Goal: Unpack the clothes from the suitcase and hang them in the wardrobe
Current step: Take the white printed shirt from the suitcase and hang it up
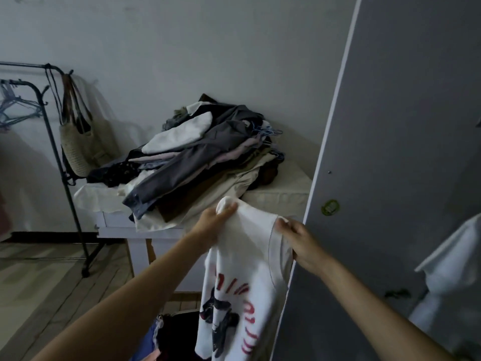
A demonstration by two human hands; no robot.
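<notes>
A white T-shirt (242, 277) with a red and black print hangs in front of me. My left hand (212, 225) grips its upper left part, bunching the cloth. My right hand (299, 243) pinches the top edge near the collar. Below the shirt lies the open suitcase (177, 332) with dark, blue and pink clothes inside, only partly in view. The grey wardrobe door (390, 152) stands open on the right, its edge just behind the shirt. A white garment (453, 269) hangs at the far right, beyond the door.
A heap of clothes with blue hangers (203, 152) lies on a white table (281, 194) against the wall. A black clothes rack (57, 152) stands at the left with a woven bag (80, 147) and empty hangers (15, 108). The floor is wooden.
</notes>
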